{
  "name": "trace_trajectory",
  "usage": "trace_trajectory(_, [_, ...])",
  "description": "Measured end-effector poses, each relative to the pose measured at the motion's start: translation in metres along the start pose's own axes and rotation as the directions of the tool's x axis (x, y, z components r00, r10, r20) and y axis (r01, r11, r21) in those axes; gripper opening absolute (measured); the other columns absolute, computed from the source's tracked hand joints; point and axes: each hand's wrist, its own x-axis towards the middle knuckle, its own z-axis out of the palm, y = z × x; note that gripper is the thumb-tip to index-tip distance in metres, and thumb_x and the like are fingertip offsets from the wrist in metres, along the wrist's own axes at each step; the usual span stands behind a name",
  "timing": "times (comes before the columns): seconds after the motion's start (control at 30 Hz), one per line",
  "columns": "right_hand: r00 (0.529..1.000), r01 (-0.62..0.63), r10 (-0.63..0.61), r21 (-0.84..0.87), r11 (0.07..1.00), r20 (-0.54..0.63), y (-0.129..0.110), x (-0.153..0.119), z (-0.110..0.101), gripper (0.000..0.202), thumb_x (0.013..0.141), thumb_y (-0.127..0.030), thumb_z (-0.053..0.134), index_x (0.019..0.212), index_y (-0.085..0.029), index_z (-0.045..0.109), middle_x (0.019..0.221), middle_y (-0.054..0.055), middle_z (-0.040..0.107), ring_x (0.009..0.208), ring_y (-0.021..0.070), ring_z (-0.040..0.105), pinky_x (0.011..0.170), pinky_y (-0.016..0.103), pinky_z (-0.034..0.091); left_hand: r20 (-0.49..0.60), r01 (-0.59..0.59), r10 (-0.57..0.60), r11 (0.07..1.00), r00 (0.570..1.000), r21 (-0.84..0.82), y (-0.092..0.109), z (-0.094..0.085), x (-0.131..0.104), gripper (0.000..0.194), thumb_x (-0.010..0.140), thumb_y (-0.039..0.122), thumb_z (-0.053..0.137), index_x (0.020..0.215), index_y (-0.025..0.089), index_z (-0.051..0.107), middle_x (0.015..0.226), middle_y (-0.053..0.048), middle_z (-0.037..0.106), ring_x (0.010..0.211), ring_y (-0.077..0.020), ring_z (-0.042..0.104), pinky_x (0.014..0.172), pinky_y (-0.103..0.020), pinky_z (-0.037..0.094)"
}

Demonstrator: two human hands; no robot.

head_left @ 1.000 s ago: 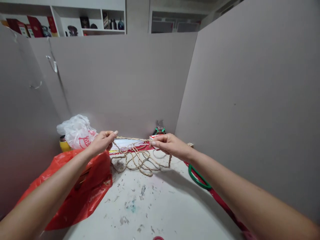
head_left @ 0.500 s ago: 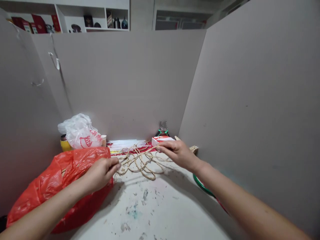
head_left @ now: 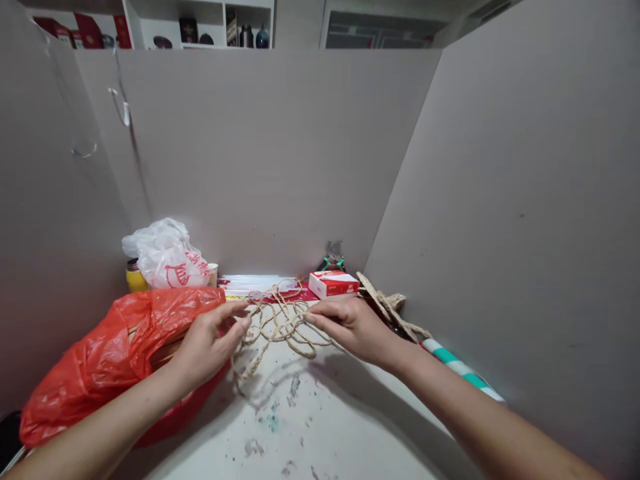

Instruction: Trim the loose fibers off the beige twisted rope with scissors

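A loose tangle of tan braided straw cord [head_left: 295, 341] lies in loops on the stained white table [head_left: 320, 413], with one stretch hanging down near my left hand. My right hand [head_left: 353, 325] pinches the cord between thumb and fingertips at the tangle's right side. At the left side is my left hand [head_left: 213, 339], its thumb and fingers apart and no cord visibly gripped. Just behind and beneath that hand sits a red plastic bag [head_left: 110, 353], with straw-coloured strips showing at its opening.
Behind the cord lie white sticks [head_left: 260, 285] and a red-and-white box [head_left: 333, 285], with green-handled pliers [head_left: 333, 257] behind. A white plastic bag [head_left: 170, 257] and yellow jar [head_left: 135, 277] stand back left. Braided straw pieces [head_left: 383, 303] and a green-striped roll [head_left: 463, 367] lie right. Grey panels enclose the table.
My left hand has opened from a closed grip, and a length of cord now droops beside it. My right hand has come slightly lower. The view has shifted a little.
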Motion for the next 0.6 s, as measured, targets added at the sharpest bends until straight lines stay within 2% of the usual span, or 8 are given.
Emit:
trace_trajectory(0.1, [1.000,0.008,-0.008,-0.049,0.999,-0.010,-0.002,0.003,0.003,0.035,0.091,-0.036,0.045,0.067,-0.018,0.060,0.057,-0.003,0.052,0.053,0.0085,0.041,0.052,0.024,0.029,0.238,0.159,-0.118,0.974,0.964,-0.163,0.005,0.016,-0.007,0.049,0.079,0.037,0.063,0.123,0.018,0.052,0.089,-0.008,0.069,0.078,-0.0173,0.062,0.066,-0.028,0.045])
trace_trajectory(0.17, [0.999,-0.009,0.006,-0.078,0.997,-0.041,0.004,0.005,0.003,0.031,0.091,-0.037,0.046,0.077,-0.018,0.066,0.065,0.000,0.062,0.058,0.0097,0.049,0.056,0.024,0.034,0.307,0.259,-0.179,0.934,0.935,-0.244,0.005,0.023,-0.010,0.047,0.078,0.038,0.065,0.117,0.015,0.052,0.077,-0.006,0.068,0.060,-0.0129,0.059,0.056,-0.024,0.041])
trace_trajectory(0.27, [0.996,-0.046,0.029,-0.198,0.979,-0.088,0.011,0.008,0.000,0.027,0.090,-0.037,0.048,0.094,-0.020,0.068,0.083,0.005,0.068,0.073,0.0147,0.057,0.066,0.027,0.040,0.235,0.301,-0.233,0.898,0.944,-0.320,0.002,0.029,-0.011,0.032,0.079,0.037,0.064,0.098,0.013,0.056,0.077,-0.008,0.069,0.046,-0.0066,0.051,0.046,-0.020,0.034])
trace_trajectory(0.37, [0.977,-0.109,0.016,-0.433,0.895,-0.212,-0.003,-0.002,0.001,0.031,0.087,-0.030,0.050,0.113,-0.016,0.061,0.106,0.014,0.063,0.095,0.0240,0.055,0.077,0.036,0.040,0.188,0.351,-0.298,0.839,0.936,-0.415,-0.007,0.031,-0.007,0.022,0.080,0.030,0.064,0.091,0.012,0.055,0.077,-0.009,0.070,0.041,-0.0034,0.045,0.041,-0.017,0.028])
trace_trajectory(0.4, [0.984,-0.099,0.019,-0.449,0.888,-0.179,-0.013,-0.010,0.004,0.029,0.087,-0.030,0.050,0.110,-0.015,0.061,0.103,0.014,0.063,0.094,0.0243,0.055,0.077,0.036,0.040,0.189,0.378,-0.327,0.804,0.926,-0.458,-0.011,0.032,-0.005,0.020,0.080,0.027,0.063,0.091,0.013,0.054,0.077,-0.009,0.070,0.040,-0.0033,0.044,0.040,-0.016,0.028])
trace_trajectory(0.47, [0.997,-0.019,0.047,-0.388,0.921,0.061,-0.036,-0.032,0.014,0.021,0.089,-0.030,0.047,0.086,-0.018,0.063,0.079,0.006,0.064,0.075,0.0184,0.056,0.069,0.031,0.039,0.210,0.428,-0.375,0.727,0.903,-0.537,-0.020,0.032,-0.001,0.014,0.081,0.021,0.061,0.089,0.014,0.053,0.075,-0.008,0.069,0.039,-0.0036,0.043,0.040,-0.017,0.032])
trace_trajectory(0.53, [0.924,0.065,0.072,-0.339,0.938,0.376,-0.057,-0.059,0.030,0.020,0.088,-0.029,0.048,0.075,-0.020,0.061,0.071,0.002,0.063,0.061,0.0148,0.054,0.060,0.028,0.036,0.250,0.485,-0.424,0.654,0.870,-0.580,-0.028,0.032,0.001,0.010,0.082,0.017,0.058,0.089,0.014,0.052,0.076,-0.007,0.069,0.038,-0.0032,0.041,0.038,-0.017,0.033])
trace_trajectory(0.6, [0.849,0.103,0.121,-0.386,0.917,0.514,-0.069,-0.082,0.049,0.010,0.079,-0.027,0.056,0.073,-0.021,0.060,0.068,0.001,0.064,0.053,0.0151,0.052,0.051,0.029,0.029,0.281,0.516,-0.443,0.611,0.851,-0.600,-0.033,0.032,0.003,0.010,0.082,0.016,0.057,0.091,0.014,0.053,0.079,-0.008,0.069,0.038,-0.0029,0.040,0.036,-0.016,0.031])
